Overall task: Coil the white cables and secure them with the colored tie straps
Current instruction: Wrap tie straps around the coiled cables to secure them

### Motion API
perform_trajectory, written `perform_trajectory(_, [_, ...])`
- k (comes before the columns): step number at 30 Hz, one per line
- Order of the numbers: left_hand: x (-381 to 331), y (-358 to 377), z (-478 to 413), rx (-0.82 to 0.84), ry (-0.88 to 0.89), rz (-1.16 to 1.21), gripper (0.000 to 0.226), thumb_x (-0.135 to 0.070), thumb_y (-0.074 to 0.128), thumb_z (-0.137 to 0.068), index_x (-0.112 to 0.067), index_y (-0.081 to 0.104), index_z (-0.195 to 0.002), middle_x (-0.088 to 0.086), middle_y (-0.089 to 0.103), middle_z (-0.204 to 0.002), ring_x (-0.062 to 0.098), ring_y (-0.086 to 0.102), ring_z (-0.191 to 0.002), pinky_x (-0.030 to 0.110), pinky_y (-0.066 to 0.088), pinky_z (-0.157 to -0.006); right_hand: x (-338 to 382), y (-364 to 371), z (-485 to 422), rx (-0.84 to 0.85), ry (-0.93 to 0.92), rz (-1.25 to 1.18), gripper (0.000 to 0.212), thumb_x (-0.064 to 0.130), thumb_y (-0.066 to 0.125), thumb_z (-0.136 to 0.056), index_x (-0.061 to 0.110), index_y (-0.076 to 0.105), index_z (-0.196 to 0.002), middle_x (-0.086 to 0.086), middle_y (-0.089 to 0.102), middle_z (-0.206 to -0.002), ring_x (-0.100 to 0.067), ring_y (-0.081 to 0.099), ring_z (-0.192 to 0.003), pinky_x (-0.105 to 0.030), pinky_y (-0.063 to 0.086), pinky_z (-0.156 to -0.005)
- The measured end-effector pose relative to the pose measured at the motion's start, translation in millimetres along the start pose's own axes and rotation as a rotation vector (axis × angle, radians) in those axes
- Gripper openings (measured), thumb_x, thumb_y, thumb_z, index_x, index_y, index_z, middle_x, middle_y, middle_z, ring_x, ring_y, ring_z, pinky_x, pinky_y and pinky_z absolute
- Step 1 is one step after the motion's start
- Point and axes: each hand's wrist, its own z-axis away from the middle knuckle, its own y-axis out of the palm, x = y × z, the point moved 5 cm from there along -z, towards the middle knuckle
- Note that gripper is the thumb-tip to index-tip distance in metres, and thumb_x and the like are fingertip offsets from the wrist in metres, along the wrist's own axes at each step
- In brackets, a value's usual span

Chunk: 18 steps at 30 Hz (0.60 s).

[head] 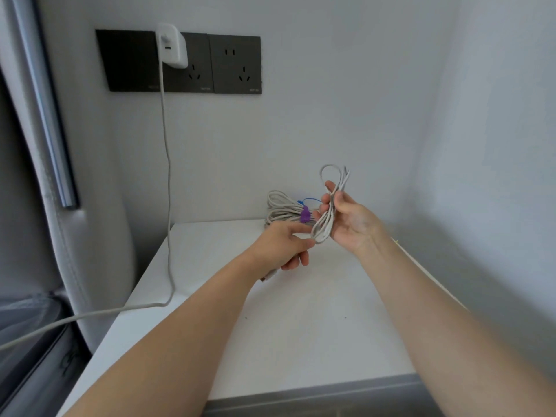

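I count three white cables and two ties. The first cable point(326, 218) is in my hands, above the far part of the table point(301, 326). It is folded into several long narrow loops, pale grey-white, with one round loop standing up at the top. My right hand point(352, 221) grasps it at the middle, the fingers curled round the strands. My left hand point(288, 242) pinches its lower end between thumb and forefinger; the other fingers are curled under. The second one is a coil point(279, 209) at the far edge of the table, against the wall, with a purple tie point(304, 215) wrapped round it. A blue tie point(310, 200) shows just beside the coil, partly hidden behind my fingers. The third is the charger cable point(167, 176): it hangs from one white charger point(173, 46) in the sockets point(237, 64) and crosses the left edge of the table.
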Motion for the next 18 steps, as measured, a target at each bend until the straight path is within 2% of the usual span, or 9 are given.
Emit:
perform_trajectory(4, [-2.5, 3.1, 1.2, -0.01, 0.007, 0.03, 0.029, -0.009, 0.052, -0.093, -0.012, 0.058, -0.122, -0.005, 0.054, -0.043, 0.006, 0.035, -0.03, 0.016, 0.029, -0.036, 0.1, 3.0, -0.7, 0.003, -0.037, -0.084, 0.028, 0.01, 0.033, -0.101, 0.011, 0.061, -0.096, 0.002, 0.055, -0.053, -0.008, 0.051, -0.045, -0.032, 0.047, -0.086])
perform_trajectory(9, [0.7, 1.9, 0.5, -0.033, -0.03, 0.057, 0.019, -0.009, 0.051, -0.094, -0.007, 0.064, -0.108, -0.003, 0.052, -0.045, 0.006, 0.034, -0.03, 0.016, 0.026, -0.035, -0.4, 6.4, -0.1, 0.018, -0.03, -0.069, 0.028, 0.007, 0.03, -0.101, 0.004, 0.058, -0.1, 0.004, 0.054, -0.051, -0.008, 0.05, -0.049, -0.029, 0.048, -0.081])
perform_trajectory(14, [1.7, -0.8, 1.0, -0.056, -0.025, 0.051, 0.013, -0.007, 0.053, -0.093, -0.009, 0.066, -0.091, -0.003, 0.051, -0.046, 0.004, 0.034, -0.031, 0.015, 0.026, -0.035, -0.9, 5.3, 2.6, -0.01, 0.011, -0.029, 0.033, 0.004, 0.027, -0.101, 0.005, 0.06, -0.094, 0.004, 0.05, -0.053, -0.01, 0.043, -0.06, -0.029, 0.046, -0.084])
perform_trajectory(18, [2.8, -0.2, 0.7, -0.034, -0.019, 0.012, 0.014, -0.009, 0.053, -0.093, -0.014, 0.066, -0.093, -0.004, 0.052, -0.046, 0.004, 0.035, -0.031, 0.014, 0.029, -0.036, -1.7, 1.5, 1.5, -0.093, 0.018, -0.027, 0.033, 0.004, 0.029, -0.101, 0.006, 0.056, -0.083, -0.003, 0.048, -0.065, -0.013, 0.046, -0.062, -0.037, 0.045, -0.091])
